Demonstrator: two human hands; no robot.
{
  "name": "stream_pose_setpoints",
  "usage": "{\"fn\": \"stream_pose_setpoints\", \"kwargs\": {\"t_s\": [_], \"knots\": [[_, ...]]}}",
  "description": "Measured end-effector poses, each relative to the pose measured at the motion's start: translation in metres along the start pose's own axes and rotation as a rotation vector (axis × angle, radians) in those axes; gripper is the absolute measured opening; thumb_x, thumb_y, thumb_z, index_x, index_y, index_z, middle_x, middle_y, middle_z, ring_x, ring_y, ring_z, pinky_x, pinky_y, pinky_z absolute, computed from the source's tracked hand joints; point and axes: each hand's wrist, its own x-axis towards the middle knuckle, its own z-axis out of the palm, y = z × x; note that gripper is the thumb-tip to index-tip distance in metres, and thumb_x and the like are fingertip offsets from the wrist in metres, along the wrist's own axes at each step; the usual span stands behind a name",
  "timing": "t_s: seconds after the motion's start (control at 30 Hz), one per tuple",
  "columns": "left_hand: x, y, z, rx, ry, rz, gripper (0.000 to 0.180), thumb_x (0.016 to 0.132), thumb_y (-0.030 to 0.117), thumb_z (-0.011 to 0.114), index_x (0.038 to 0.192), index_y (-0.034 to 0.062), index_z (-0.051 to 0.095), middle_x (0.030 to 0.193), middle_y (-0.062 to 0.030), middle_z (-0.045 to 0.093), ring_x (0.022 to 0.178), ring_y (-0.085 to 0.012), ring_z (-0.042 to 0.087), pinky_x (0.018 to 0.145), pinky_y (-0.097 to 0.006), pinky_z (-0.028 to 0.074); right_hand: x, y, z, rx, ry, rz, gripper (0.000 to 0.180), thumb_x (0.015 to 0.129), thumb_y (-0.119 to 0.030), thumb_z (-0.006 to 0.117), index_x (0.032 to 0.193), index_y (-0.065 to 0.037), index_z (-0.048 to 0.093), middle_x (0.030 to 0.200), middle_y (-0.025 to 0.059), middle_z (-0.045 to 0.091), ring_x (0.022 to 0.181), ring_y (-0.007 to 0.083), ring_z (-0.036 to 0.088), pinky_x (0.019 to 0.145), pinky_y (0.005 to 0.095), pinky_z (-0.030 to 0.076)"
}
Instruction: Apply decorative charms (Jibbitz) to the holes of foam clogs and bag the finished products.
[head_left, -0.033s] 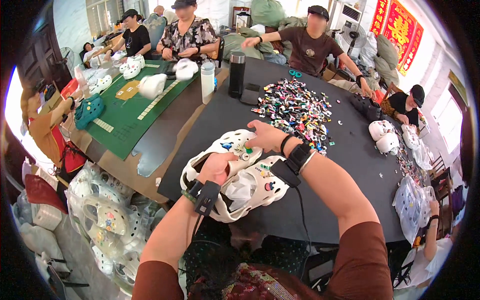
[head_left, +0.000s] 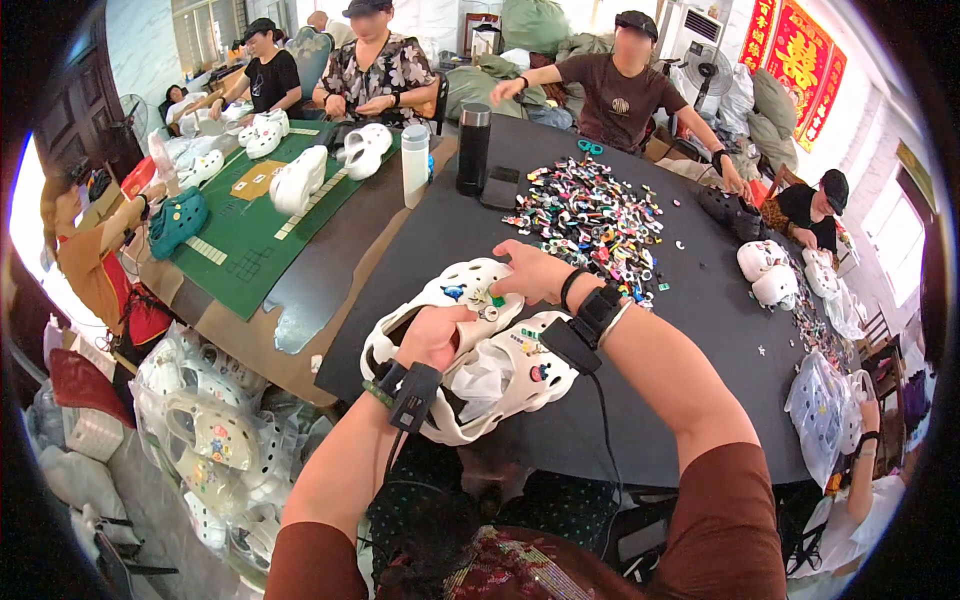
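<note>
A pair of white clogs lies side by side on the dark table in front of me. My left hand reaches into the opening of the left clog and grips it, its fingers partly hidden inside. At that clog's toe, my right hand pinches a small green shoe charm against the upper. A blue charm sits beside it. The right clog bears several charms, and white paper stuffing shows in its opening.
A heap of small colourful charms spreads beyond my right hand. A black bottle, a white bottle and a phone stand or lie farther back. Bagged clogs pile up at left. Several co-workers sit around the tables.
On the green mat, the blurred white clogs near the co-worker in the floral shirt now appear sharp and slightly shifted. My hands and the clogs before me look nearly unchanged.
</note>
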Motion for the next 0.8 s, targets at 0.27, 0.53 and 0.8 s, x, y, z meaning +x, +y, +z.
{"fn": "stream_pose_setpoints", "kwargs": {"t_s": [0.27,0.53,0.8], "knots": [[0.004,-0.005,-0.01,-0.043,-0.014,0.098,0.031,0.084,-0.008,0.053,0.114,-0.0177,0.05,0.112,-0.0245,0.06,0.099,-0.0345,0.064,0.088,-0.044,0.054,-0.004,0.009,0.017,-0.131,0.279,-0.337,0.027,0.07,-0.016,0.079,0.089,-0.004,0.064,0.091,0.0192,0.067,0.089,0.0352,0.065,0.08,0.0402,0.051],[-0.002,-0.004,-0.001,0.085,0.111,0.143,0.021,0.082,-0.007,0.057,0.099,-0.019,0.053,0.1,-0.0221,0.061,0.084,-0.0323,0.066,0.075,-0.043,0.056,-0.013,-0.006,0.015,-0.325,0.311,-0.416,0.01,0.071,-0.009,0.071,0.079,-0.003,0.074,0.08,0.0183,0.069,0.079,0.0336,0.067,0.076,0.0401,0.053],[-0.011,0.0,0.006,0.042,0.082,0.133,0.026,0.083,-0.008,0.056,0.105,-0.0207,0.053,0.105,-0.024,0.062,0.09,-0.0333,0.067,0.08,-0.042,0.057,-0.005,-0.009,0.001,-0.149,0.1,-0.199,0.022,0.066,-0.017,0.075,0.083,-0.003,0.07,0.084,0.0145,0.07,0.077,0.0254,0.067,0.072,0.0352,0.053]]}}
